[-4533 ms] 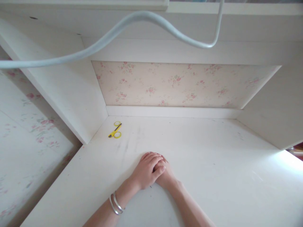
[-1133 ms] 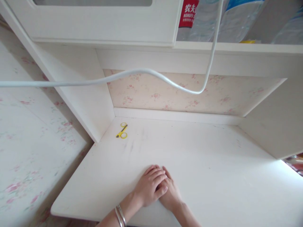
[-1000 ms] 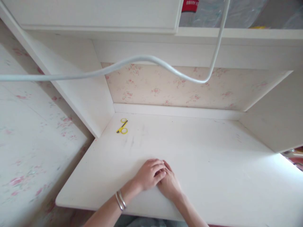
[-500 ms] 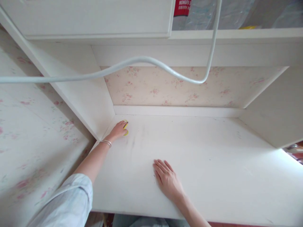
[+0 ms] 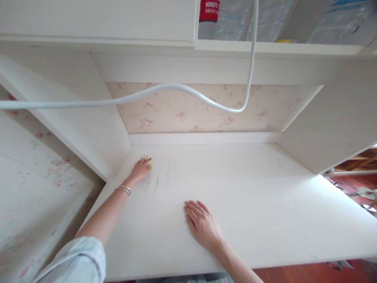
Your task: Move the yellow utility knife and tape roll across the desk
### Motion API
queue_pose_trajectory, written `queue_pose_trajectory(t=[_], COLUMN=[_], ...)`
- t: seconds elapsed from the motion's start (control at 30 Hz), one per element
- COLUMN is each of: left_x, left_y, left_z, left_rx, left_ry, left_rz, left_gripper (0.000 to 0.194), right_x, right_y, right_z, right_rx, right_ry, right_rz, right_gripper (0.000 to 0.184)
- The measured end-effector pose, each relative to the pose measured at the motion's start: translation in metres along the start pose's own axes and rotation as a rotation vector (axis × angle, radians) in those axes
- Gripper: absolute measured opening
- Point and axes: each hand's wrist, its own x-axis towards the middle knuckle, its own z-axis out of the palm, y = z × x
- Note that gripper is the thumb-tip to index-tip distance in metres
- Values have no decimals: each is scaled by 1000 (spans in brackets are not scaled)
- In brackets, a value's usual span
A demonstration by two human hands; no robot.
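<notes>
Near the back left corner of the white desktop [image 5: 229, 177], my left hand [image 5: 140, 169] is closed over a small yellow-edged object [image 5: 149, 168]. Two rounded yellow edges and a dark part show past the fingers; the rest is hidden, so I cannot tell its kind. Grey smudges [image 5: 157, 177] mark the surface just right of this hand. My right hand [image 5: 202, 224] rests palm down on the desktop near the front middle, fingers stretched forward and holding nothing. A small dark speck [image 5: 185, 222] lies beside its fingers.
A white cable [image 5: 173, 86] hangs across the view above the desk. White side panels [image 5: 85, 118] flank the desktop. Overhead, an open shelf [image 5: 279, 46] holds plastic-wrapped bottles with a red label [image 5: 209, 10]. Floral wallpaper [image 5: 182, 114] covers the back.
The view has shifted to the right, showing more floor there. My left hand has come slightly toward me with the yellow-edged object. My right hand stays in about the same place.
</notes>
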Motion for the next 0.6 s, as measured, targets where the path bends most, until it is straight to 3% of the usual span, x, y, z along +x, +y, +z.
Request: queue_pose_trajectory(t=[0.17, 0.3, 0.47, 0.6], left_x=[-40, -81, -128, -141], left_y=[50, 109, 186, 218], left_z=[22, 36, 47, 54], left_rx=[36, 17, -151, -344], left_ry=[15, 40, 77, 59], left_rz=[-36, -44, -57, -59], left_gripper=[48, 47, 50, 56], right_x=[0, -1, -1, -2], right_y=[2, 2, 2, 1], right_z=[3, 4, 2, -1], right_rx=[14, 19, 31, 63], right_ry=[-12, -15, 8, 41], right_rz=[0, 3, -12, 22], right_gripper=[35, 35, 37, 42])
